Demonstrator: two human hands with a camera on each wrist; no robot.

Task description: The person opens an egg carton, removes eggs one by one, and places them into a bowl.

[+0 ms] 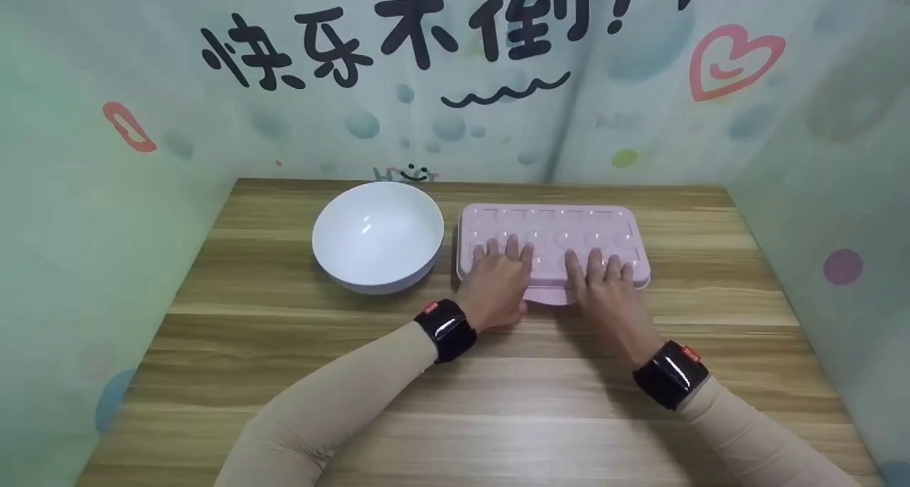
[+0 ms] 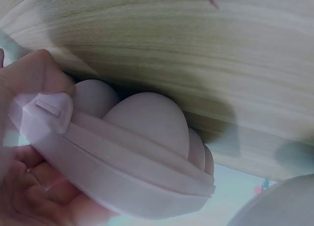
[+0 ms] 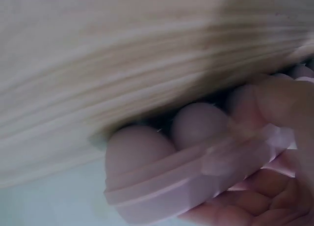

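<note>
A pink lidded egg box [image 1: 547,220] with rows of rounded cups lies closed on the wooden table. My left hand [image 1: 496,288] grips its front edge left of the middle, fingers spread over the lid. To the right of it, my right hand [image 1: 611,302] holds the same edge, fingers also on the lid. In the left wrist view the thumb lies by the front latch [image 2: 48,110], beside the bulging cups [image 2: 152,120]. The right wrist view has the right thumb [image 3: 250,108] against the cups [image 3: 198,125] and the fingers [image 3: 245,206] across the lid.
A white bowl [image 1: 377,234] stands just left of the egg box. Wood-grain table [image 1: 498,430] extends in front, under both forearms. Printed fabric walls [image 1: 498,131] enclose the table at the back and both sides.
</note>
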